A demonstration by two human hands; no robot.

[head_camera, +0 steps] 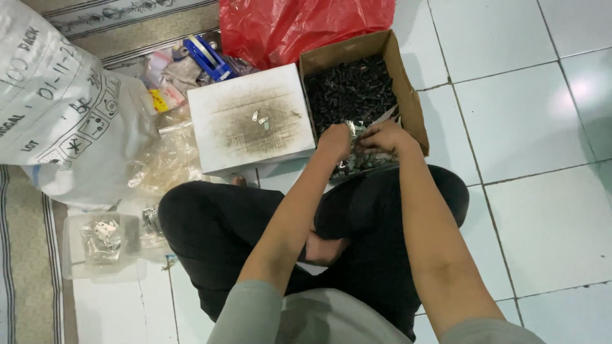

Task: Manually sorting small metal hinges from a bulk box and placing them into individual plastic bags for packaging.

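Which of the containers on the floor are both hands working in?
The brown cardboard box of small dark parts: the left hand and right hand are at its near end. The white box and clear tub sit untouched.

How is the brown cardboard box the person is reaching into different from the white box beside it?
The brown cardboard box is open on top and full of small dark pieces; the white box is closed, its smudged lid bearing only a few small metal bits. Both hands, left hand and right hand, work in the brown one; nobody touches the white one. Both sit on the tiled floor.
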